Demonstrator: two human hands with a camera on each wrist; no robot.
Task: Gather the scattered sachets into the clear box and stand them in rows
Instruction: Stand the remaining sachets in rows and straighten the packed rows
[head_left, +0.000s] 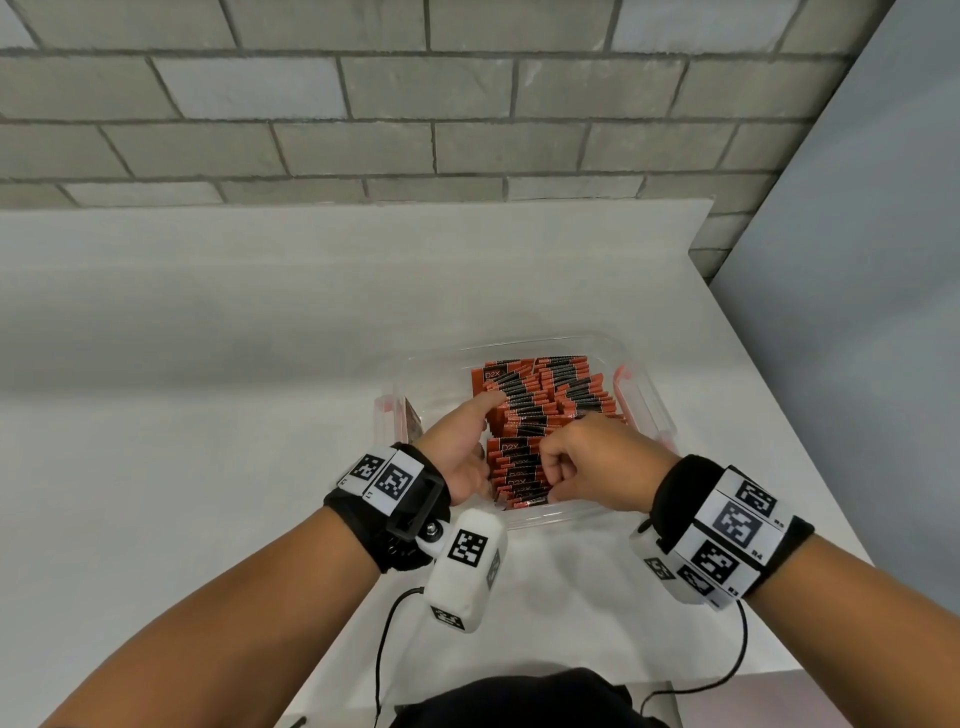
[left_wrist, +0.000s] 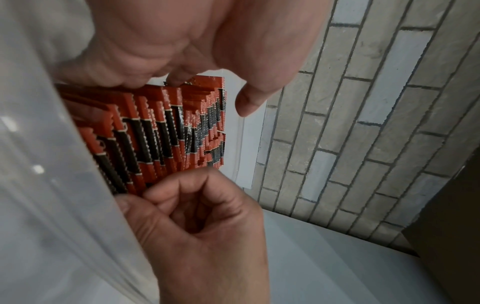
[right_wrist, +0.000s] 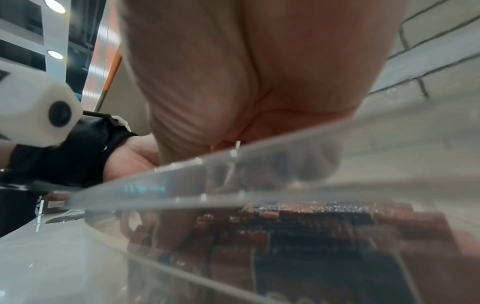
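Pressing sachets (head_left: 540, 410) in clear box (head_left: 644, 395), left hand (head_left: 462, 441) flat, right hand (head_left: 592, 457) curled (grip unclear), brick wall (head_left: 363, 104) behind.

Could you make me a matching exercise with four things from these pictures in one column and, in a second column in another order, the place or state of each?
Things:
1. sachets
2. clear box
3. left hand
4. right hand

Places or states:
A. fingers curled at the near end of the sachet rows
B. stands on the white table
C. packed on edge in rows, red and black
D. reaches in along the left side of the rows

Pairs: 1-C, 2-B, 3-D, 4-A
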